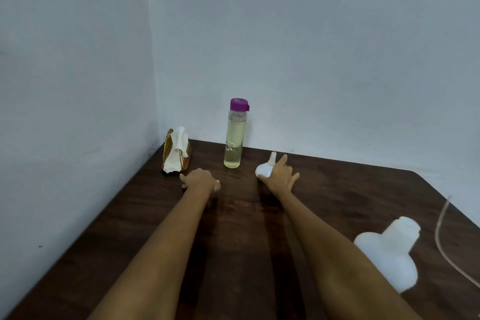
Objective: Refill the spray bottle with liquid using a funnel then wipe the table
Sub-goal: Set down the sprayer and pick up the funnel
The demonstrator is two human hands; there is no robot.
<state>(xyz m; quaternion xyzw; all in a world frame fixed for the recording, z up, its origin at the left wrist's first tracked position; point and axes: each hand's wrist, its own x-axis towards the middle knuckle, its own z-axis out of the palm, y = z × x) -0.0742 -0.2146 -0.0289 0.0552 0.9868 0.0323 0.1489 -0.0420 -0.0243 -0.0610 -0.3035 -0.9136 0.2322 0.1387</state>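
Funnel: I see the white funnel [265,167] upside down on the table, spout pointing up, near the far edge and right of the liquid bottle.
Right grip: my right hand [280,173] lies over the funnel's near right side, fingers spread and mostly straight, thumb at the rim; it touches the funnel, but I cannot see fingers wrapped around it, so I read it as released, resting on it.
Left grip: my left hand [201,180] rests on the table well left of the funnel, knuckles up and fingers loosely curled, grasping nothing; it sits just in front of the napkin holder.
Spray bottle: the white spray bottle [389,249] is near the right edge, beside my right forearm, neck open with no sprayer head on it; it looks blurred, and I cannot tell how it rests.
Tube: a thin pale tube [441,236] curves along the table's right edge, just beyond the spray bottle.
Liquid bottle: a clear bottle [234,138] with a purple cap stands upright by the back wall, mostly full of pale yellow liquid.
Napkins: white napkins [178,149] sit in a striped holder at the far left corner.
Table: dark brown wood-grain table [239,241], rounded at the far right.
Room: plain pale walls [311,47] meet in a corner behind the napkins.
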